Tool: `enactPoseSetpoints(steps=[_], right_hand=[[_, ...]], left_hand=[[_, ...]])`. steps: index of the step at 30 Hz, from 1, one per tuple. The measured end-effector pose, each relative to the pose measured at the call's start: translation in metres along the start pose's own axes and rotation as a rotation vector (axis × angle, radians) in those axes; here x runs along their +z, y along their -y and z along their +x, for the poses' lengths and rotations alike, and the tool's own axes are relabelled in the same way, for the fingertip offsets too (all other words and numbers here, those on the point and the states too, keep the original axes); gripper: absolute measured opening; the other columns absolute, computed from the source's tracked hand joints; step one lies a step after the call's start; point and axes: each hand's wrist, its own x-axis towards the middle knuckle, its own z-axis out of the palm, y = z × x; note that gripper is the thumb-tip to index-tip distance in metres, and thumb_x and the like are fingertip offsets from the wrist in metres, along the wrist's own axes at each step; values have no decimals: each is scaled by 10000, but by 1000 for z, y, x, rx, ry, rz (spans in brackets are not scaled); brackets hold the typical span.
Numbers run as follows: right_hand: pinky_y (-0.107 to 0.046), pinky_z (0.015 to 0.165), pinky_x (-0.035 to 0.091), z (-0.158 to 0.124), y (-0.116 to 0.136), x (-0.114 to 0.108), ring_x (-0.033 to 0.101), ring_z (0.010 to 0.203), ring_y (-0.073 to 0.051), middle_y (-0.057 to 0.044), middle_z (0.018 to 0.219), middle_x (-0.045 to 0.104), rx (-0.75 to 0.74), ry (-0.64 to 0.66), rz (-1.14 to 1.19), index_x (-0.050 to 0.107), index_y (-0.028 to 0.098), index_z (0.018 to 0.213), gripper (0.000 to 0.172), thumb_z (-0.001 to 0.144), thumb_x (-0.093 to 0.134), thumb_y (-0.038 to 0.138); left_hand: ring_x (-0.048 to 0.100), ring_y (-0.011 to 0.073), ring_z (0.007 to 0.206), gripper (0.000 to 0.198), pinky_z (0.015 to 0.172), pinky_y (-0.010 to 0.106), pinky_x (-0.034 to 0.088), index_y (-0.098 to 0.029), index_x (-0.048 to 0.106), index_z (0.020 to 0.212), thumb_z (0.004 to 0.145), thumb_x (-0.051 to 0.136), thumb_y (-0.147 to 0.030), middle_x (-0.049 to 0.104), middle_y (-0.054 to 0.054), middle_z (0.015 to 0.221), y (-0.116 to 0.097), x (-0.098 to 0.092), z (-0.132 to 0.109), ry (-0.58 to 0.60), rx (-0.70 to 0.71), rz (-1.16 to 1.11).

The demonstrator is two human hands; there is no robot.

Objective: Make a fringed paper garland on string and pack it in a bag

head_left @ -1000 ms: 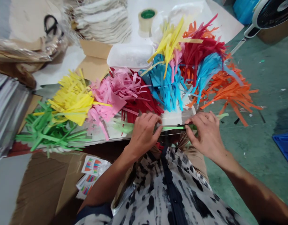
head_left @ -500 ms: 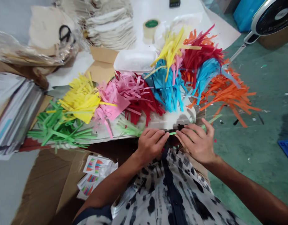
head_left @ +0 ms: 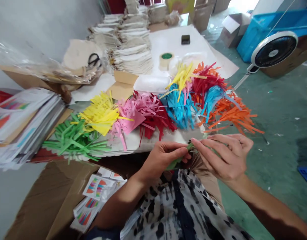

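Note:
My left hand is closed in a pinch on a green tissue paper tassel at the table's front edge. Part of the tassel hangs below my fingers, and its fringe is largely hidden. My right hand holds the tassel's other side with its fingertips, the remaining fingers bent above. Just beyond lie fringed paper tassels in heaps: green, yellow, pink, dark red, blue and orange.
A white foam tray, a tape roll and black scissors are farther back. Stacked off-white bundles stand behind. Stacked printed packets are at left, a fan at right. Printed cards lie below the table edge.
My view has tilted up, showing more of the far table. The green strip stretched between my hands is now bunched at my fingertips. The pale green fringe has left the table edge.

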Motion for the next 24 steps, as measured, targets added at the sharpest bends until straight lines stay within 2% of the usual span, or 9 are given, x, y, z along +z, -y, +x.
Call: enactPoseSetpoints(steps=[2, 4, 8, 11, 13, 17, 20, 22, 24], right_hand=[[-480, 908, 409, 8, 9, -2, 730, 965, -245, 22, 991, 831, -58, -159, 24, 763, 378, 1237, 346, 944, 765, 195], [-463, 916, 448, 15, 18, 2, 728, 950, -234, 6, 951, 822, 15, -211, 180, 790, 333, 1150, 277, 935, 765, 161], [-375, 812, 529, 26, 30, 22, 705, 869, -201, -15, 890, 784, 411, -94, 751, 803, 266, 951, 45, 951, 760, 253], [-322, 716, 506, 33, 33, 35, 676, 797, -181, -11, 877, 765, 669, 27, 1039, 801, 251, 877, 139, 920, 799, 383], [-310, 730, 489, 39, 33, 41, 666, 817, -176, -3, 878, 756, 731, 51, 1119, 808, 259, 870, 153, 898, 820, 408], [-315, 794, 478, 54, 33, 42, 668, 878, -178, 4, 904, 755, 671, 120, 1189, 812, 273, 895, 166, 941, 768, 426], [-333, 822, 481, 65, 34, 40, 678, 903, -187, -2, 953, 767, 593, 218, 1130, 809, 271, 966, 188, 964, 738, 444], [-340, 825, 482, 71, 36, 41, 672, 882, -185, -4, 919, 758, 534, 201, 1034, 800, 257, 934, 168, 945, 768, 421], [-344, 829, 483, 75, 41, 45, 656, 869, -181, -5, 873, 731, 453, 125, 965, 771, 241, 854, 154, 948, 768, 364]], left_hand=[[676, 135, 659, 288, 660, 270, 582, -165, 818, 884, 809, 888, -435, 770, 38, 793, 0, -2, -1, 62, -86, -159], [656, 119, 645, 290, 667, 254, 564, -159, 794, 843, 786, 909, -420, 741, 24, 751, 4, -4, -2, 60, -81, -216], [657, 111, 757, 244, 727, 220, 530, -164, 784, 813, 789, 913, -370, 723, 16, 860, 10, -5, -1, -55, 136, -132], [666, 131, 917, 205, 809, 216, 519, -169, 781, 779, 805, 902, -333, 728, 28, 1062, 7, -8, 2, -135, 287, -63], [670, 142, 942, 195, 841, 232, 521, -174, 777, 782, 831, 881, -331, 743, 32, 1073, 4, -11, 4, -141, 299, -84], [650, 120, 834, 181, 800, 229, 509, -180, 772, 824, 836, 881, -325, 749, 9, 911, 3, -18, 5, -172, 291, -163], [641, 116, 804, 195, 767, 231, 499, -181, 768, 823, 836, 881, -340, 751, 11, 915, 3, -23, 5, -228, 324, -132], [651, 130, 825, 205, 785, 249, 509, -184, 766, 812, 841, 875, -355, 752, 22, 930, 2, -26, 5, -266, 381, -61], [666, 148, 857, 208, 810, 267, 522, -186, 767, 811, 848, 867, -364, 748, 34, 934, 0, -27, 5, -307, 451, 17]])
